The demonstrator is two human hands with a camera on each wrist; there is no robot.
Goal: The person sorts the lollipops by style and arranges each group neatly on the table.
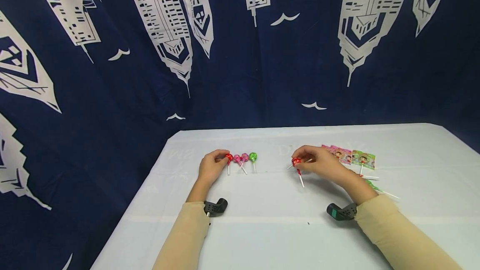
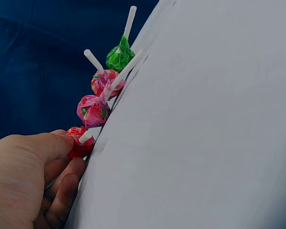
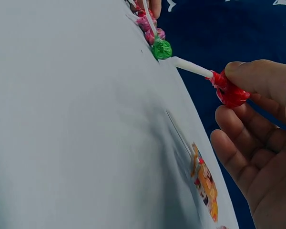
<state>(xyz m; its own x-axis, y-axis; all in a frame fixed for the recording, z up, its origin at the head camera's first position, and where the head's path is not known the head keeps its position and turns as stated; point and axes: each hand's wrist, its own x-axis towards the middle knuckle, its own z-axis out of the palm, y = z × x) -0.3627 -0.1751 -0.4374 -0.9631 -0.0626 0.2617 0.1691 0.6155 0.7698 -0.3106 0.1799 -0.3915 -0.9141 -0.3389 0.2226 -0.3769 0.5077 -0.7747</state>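
My left hand (image 1: pixel 211 168) pinches a red-wrapped lollipop (image 2: pixel 77 143) at the left end of a short row on the white table. Beside it in that row lie two pink lollipops (image 1: pixel 237 158), their white sticks crossing, and a green lollipop (image 1: pixel 253 156) at the right end. Farther right, my right hand (image 1: pixel 322 163) holds another red lollipop (image 3: pixel 232 94) between thumb and fingers, above the table, its stick pointing down toward the near side. Under that hand, a lollipop in a flat orange printed wrapper (image 3: pixel 207 186) shows in the right wrist view.
Flat printed lollipops, pink (image 1: pixel 342 154) and green (image 1: pixel 363 159), lie behind the right forearm. A further green-wrapped one (image 1: pixel 371 184) sits partly hidden by that arm. A dark blue curtain (image 1: pixel 232 95) with white building prints hangs behind the table (image 1: pixel 262 236).
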